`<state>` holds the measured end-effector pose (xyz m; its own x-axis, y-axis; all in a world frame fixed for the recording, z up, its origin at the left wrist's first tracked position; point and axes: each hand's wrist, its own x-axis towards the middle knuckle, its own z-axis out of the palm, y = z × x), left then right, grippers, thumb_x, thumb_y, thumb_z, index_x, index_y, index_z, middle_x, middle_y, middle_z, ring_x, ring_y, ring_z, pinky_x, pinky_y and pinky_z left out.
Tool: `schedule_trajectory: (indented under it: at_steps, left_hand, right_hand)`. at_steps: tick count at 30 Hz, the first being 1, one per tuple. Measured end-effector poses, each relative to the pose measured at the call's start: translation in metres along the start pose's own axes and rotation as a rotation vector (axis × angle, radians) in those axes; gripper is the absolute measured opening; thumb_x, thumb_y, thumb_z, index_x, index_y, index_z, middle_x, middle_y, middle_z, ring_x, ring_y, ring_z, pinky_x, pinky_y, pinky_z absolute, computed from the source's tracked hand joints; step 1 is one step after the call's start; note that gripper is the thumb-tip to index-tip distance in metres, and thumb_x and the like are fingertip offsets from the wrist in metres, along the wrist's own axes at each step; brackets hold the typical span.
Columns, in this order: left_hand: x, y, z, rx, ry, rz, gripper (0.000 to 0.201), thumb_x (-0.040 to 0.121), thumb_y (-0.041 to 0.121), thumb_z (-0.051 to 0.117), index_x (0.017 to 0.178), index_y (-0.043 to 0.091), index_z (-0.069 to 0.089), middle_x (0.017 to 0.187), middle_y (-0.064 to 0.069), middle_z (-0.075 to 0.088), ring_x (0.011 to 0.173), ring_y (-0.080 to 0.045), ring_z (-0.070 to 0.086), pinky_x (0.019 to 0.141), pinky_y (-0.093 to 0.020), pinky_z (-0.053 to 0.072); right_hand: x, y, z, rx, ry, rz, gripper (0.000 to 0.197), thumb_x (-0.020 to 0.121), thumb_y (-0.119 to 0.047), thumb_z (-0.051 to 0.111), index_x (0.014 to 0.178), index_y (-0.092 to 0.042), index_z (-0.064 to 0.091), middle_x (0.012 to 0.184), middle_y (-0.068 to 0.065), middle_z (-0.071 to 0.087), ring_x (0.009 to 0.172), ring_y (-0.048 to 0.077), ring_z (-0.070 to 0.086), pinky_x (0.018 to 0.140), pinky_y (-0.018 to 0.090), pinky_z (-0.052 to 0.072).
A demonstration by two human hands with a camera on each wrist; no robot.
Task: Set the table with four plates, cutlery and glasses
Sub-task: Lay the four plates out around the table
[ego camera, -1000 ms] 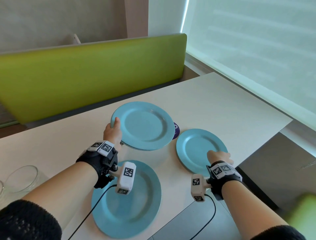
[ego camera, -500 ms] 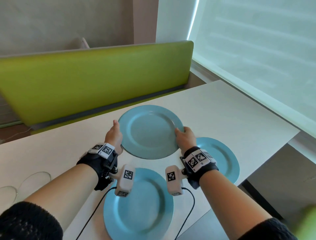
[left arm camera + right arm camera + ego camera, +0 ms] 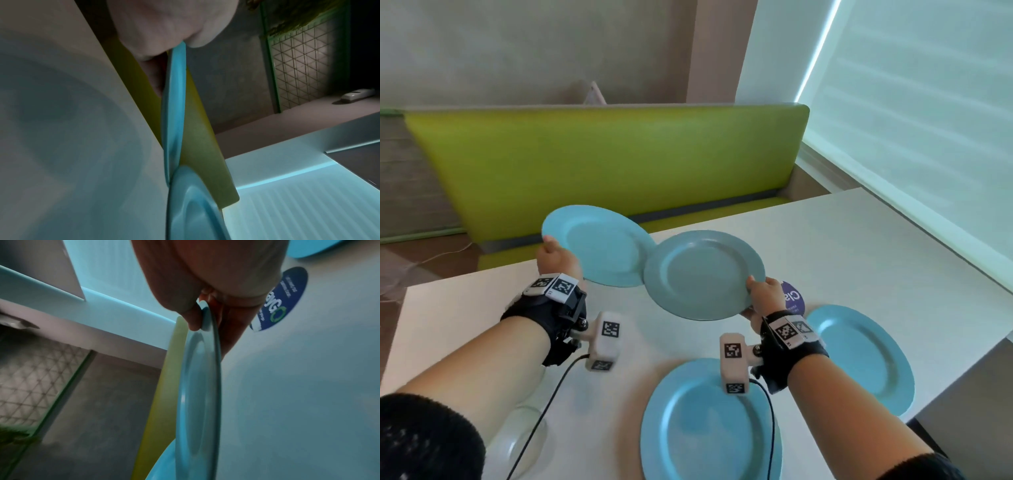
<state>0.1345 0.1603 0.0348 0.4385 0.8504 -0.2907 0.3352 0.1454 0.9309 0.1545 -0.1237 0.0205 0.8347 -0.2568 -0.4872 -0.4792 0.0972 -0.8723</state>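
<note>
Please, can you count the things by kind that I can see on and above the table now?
Blue plates: 4 (left hand's, right hand's, near, right)
Clear glass dish: 1
Purple round sticker: 1
Total: 6

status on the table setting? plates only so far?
Done: two blue plates lie on the table, the near plate and the right plate. In hand: the left hand holds a third plate by its rim, and the right hand holds a fourth plate, both lifted. Left: set those two down, then cutlery and glasses. No cutlery is visible; a clear glass item sits near left, blurred.
</note>
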Motion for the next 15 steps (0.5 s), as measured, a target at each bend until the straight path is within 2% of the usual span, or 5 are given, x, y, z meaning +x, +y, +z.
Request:
schedule_trajectory:
  at_steps: [2, 5, 8, 11, 15]
  left_hand:
    - [0.014, 0.005, -0.012, -0.029, 0.063, 0.006, 0.053, 0.103, 0.034, 0.018, 0.135, -0.001, 0.042, 0.141, -0.021, 0.046, 0.126, -0.037, 0.045, 0.097, -0.038, 0.036]
    - [0.030, 0.010, -0.027, -0.074, 0.116, 0.005, 0.052, 0.103, 0.033, 0.018, 0.133, -0.002, 0.041, 0.138, -0.021, 0.048, 0.124, -0.035, 0.047, 0.095, -0.037, 0.036]
    - [0.042, 0.010, -0.037, -0.123, 0.121, -0.003, 0.052, 0.103, 0.035, 0.020, 0.133, -0.001, 0.042, 0.137, -0.021, 0.049, 0.124, -0.035, 0.048, 0.096, -0.037, 0.038]
    - [0.051, 0.005, -0.039, -0.192, 0.092, -0.036, 0.052, 0.102, 0.038, 0.023, 0.134, 0.002, 0.042, 0.139, -0.019, 0.048, 0.125, -0.035, 0.048, 0.101, -0.043, 0.042]
    - [0.052, 0.001, -0.039, -0.256, 0.076, -0.080, 0.052, 0.100, 0.040, 0.025, 0.133, 0.006, 0.045, 0.139, -0.015, 0.049, 0.124, -0.034, 0.049, 0.101, -0.047, 0.044]
  right_hand:
    - [0.000, 0.010, 0.011, 0.031, 0.036, 0.034, 0.012, 0.095, -0.009, 0.048, 0.107, -0.010, 0.050, 0.084, 0.011, 0.056, 0.076, 0.029, 0.058, 0.071, 0.049, 0.053]
    - [-0.003, 0.025, 0.030, 0.037, 0.049, 0.098, 0.005, 0.095, -0.005, 0.046, 0.092, -0.009, 0.047, 0.078, 0.011, 0.053, 0.071, 0.028, 0.056, 0.079, 0.054, 0.050]
    - [-0.006, 0.041, 0.053, 0.052, 0.032, 0.152, 0.006, 0.095, -0.004, 0.045, 0.099, -0.008, 0.048, 0.074, 0.009, 0.052, 0.076, 0.029, 0.056, 0.080, 0.055, 0.049]
    - [-0.008, 0.053, 0.074, 0.058, 0.030, 0.191, 0.008, 0.096, -0.005, 0.047, 0.103, -0.008, 0.048, 0.080, 0.014, 0.056, 0.084, 0.032, 0.056, 0.084, 0.057, 0.050]
    - [-0.007, 0.066, 0.096, 0.074, 0.031, 0.229, 0.002, 0.094, -0.006, 0.050, 0.093, -0.007, 0.052, 0.091, 0.018, 0.057, 0.083, 0.032, 0.057, 0.087, 0.058, 0.050]
